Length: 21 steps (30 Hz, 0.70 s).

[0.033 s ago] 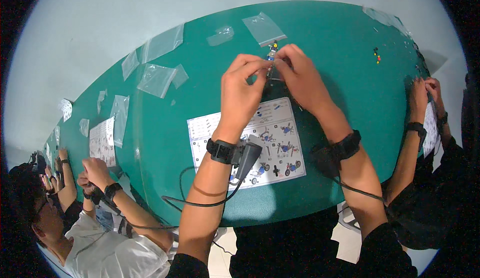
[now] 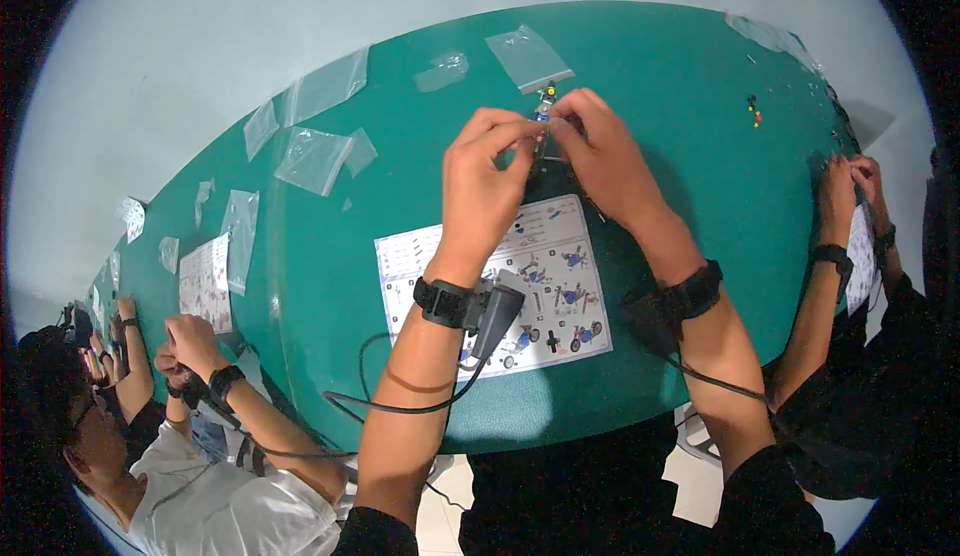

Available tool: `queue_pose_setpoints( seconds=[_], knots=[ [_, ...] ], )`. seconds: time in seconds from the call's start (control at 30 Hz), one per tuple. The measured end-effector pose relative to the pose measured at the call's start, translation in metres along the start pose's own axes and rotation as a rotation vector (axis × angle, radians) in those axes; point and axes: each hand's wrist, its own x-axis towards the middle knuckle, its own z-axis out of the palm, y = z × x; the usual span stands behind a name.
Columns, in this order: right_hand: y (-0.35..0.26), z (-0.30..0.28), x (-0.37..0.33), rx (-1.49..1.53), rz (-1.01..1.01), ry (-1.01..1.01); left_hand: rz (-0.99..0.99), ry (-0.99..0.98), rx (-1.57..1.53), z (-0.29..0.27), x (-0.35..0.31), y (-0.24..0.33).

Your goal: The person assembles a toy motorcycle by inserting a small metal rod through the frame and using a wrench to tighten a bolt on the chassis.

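Beyond the top edge of a printed instruction sheet [image 2: 590, 286], my two hands meet over the green table [image 2: 680, 106]. My left hand [image 2: 487, 171] is closed in a pinch, thumb and forefinger pointing right. From the other side, my right hand [image 2: 605, 151] pinches at the same spot. Between the fingertips sits a small toy assembly [image 2: 544, 110] with blue, grey and yellow parts; fingers hide much of it. Its far end, with a yellow piece, almost reaches a clear zip bag [image 2: 530, 56]. The sheet carries pictures of a small blue wheeled model.
More clear plastic bags [image 2: 325, 86] lie at the far left. Several tiny coloured pieces [image 2: 755, 116] are at the right. A person in white [image 2: 220, 486] works on the left, another person's hands [image 2: 850, 181] on the right. Cables [image 2: 400, 408] hang from my wrist straps.
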Motion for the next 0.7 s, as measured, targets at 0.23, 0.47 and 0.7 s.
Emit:
queue_pose_setpoints(
  seconds=[0.23,0.47,0.7],
  knots=[
    [-0.0009,0.0007,-0.0003,-0.013,-0.013,-0.011,0.029,-0.004,0.055,0.0001,-0.0001,0.0],
    [-0.0001,-0.0006,0.0001,-0.035,-0.029,-0.015,0.056,-0.008,0.075,0.0013,-0.0014,0.0044],
    [-0.0014,-0.0019,-0.0004,-0.057,-0.004,-0.025,-0.006,-0.006,-0.02,0.0041,-0.0014,-0.0045]
  ],
)
